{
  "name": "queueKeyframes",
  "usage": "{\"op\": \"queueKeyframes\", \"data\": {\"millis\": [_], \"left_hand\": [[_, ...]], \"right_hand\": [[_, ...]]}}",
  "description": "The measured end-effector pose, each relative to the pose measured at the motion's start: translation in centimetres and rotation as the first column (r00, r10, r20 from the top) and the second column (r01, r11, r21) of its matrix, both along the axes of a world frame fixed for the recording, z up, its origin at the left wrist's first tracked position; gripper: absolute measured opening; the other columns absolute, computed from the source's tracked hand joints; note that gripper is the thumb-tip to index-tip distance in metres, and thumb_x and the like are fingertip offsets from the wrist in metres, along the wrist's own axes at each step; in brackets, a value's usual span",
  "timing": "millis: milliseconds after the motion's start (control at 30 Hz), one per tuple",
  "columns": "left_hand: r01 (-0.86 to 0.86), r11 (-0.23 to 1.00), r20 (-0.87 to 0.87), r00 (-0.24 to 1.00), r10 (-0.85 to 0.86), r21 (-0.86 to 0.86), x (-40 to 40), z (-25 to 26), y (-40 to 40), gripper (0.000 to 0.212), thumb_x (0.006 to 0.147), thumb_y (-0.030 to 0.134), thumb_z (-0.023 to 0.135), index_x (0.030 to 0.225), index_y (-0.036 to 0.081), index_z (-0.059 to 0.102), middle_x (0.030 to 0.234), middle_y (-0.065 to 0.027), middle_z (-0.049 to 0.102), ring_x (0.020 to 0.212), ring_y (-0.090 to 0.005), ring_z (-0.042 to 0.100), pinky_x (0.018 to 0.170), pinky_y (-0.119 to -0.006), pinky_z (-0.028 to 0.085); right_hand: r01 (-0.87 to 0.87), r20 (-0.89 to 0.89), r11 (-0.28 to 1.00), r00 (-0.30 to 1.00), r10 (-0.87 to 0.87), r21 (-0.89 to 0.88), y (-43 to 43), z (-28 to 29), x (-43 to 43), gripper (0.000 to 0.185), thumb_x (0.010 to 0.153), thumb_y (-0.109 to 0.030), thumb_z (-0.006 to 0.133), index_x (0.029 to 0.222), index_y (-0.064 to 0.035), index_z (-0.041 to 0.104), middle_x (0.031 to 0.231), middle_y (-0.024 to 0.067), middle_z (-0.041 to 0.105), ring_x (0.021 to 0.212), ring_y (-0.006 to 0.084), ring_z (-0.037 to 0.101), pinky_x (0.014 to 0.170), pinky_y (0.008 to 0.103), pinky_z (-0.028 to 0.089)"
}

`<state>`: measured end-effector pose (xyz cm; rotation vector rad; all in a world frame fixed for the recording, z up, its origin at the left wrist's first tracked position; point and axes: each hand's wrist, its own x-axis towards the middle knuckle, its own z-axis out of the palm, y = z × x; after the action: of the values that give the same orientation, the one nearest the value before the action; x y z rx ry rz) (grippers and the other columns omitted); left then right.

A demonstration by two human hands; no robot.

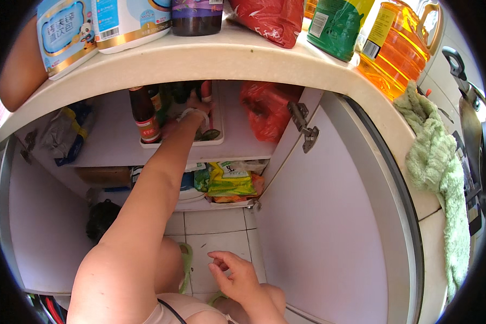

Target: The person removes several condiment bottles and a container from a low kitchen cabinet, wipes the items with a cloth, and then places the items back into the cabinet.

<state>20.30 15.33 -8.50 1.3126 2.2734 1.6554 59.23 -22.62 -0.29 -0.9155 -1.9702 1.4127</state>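
Observation:
My left arm reaches into an open cabinet, and my left hand (201, 104) is over a white tray (214, 142) on the upper shelf. Beside its fingers is a red item (206, 90), perhaps part of a bottle. Shadow hides whether the fingers grip anything. A white band (195, 114) circles that wrist. On the tray's left side stands a dark sauce bottle (144, 115) with a red label; more dark bottles are partly hidden behind it. My right hand (234, 275) hangs above my knee, holding nothing, its fingers loosely bent and apart.
A red plastic bag (263, 111) sits right of the tray. Yellow packets (231, 178) fill part of the lower shelf. The right cabinet door (324, 218) stands open. Above, the countertop edge (227, 60) carries several bottles, including an orange oil jug (395, 52); a green towel (433, 162) hangs at right.

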Motion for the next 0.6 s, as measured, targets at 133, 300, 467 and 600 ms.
{"op": "queueKeyframes", "data": {"millis": [133,300,467,600], "left_hand": [[-0.007,0.946,-0.009,1.000,0.004,-0.325,5.6,2.8,-0.5,0.077,0.062,0.040,0.078,0.122,0.003,0.048,0.118,-0.0202,0.057,0.106,-0.0332,0.057,0.087,-0.039,0.048],[0.028,0.875,-0.091,0.992,-0.083,-0.483,6.4,4.7,-4.8,0.057,0.064,0.050,0.073,0.098,0.004,0.065,0.103,-0.0171,0.064,0.096,-0.0287,0.063,0.081,-0.039,0.050],[-0.041,0.755,-0.175,0.980,-0.098,-0.654,2.6,4.2,-2.7,0.054,0.073,0.056,0.061,0.096,0.007,0.067,0.104,-0.0159,0.064,0.099,-0.0291,0.062,0.079,-0.038,0.050],[-0.047,0.776,-0.180,0.980,-0.086,-0.629,5.2,5.1,-2.0,0.052,0.083,0.054,0.051,0.102,0.008,0.066,0.107,-0.0162,0.063,0.103,-0.0300,0.060,0.080,-0.041,0.050]], "right_hand": [[0.062,-0.022,0.997,0.998,-0.061,0.047,0.8,-1.2,0.1,0.025,0.080,-0.008,0.065,0.105,-0.0068,0.061,0.080,0.0069,0.063,0.066,0.0142,0.061,0.056,0.0248,0.050],[0.033,0.017,0.999,0.999,-0.033,0.017,1.2,-1.4,-0.1,0.026,0.081,-0.008,0.064,0.106,-0.0069,0.061,0.080,0.0069,0.063,0.066,0.0141,0.060,0.056,0.0250,0.050],[-0.022,-0.011,1.000,1.000,0.022,-0.005,0.8,-1.8,-0.5,0.027,0.081,-0.009,0.064,0.107,-0.0063,0.060,0.082,0.0072,0.063,0.068,0.0132,0.060,0.056,0.0247,0.050],[-0.008,0.052,0.996,0.999,0.013,-0.090,1.2,-1.0,-0.3,0.027,0.082,-0.009,0.064,0.108,-0.0059,0.060,0.083,0.0072,0.063,0.069,0.0132,0.060,0.057,0.0245,0.050]]}}
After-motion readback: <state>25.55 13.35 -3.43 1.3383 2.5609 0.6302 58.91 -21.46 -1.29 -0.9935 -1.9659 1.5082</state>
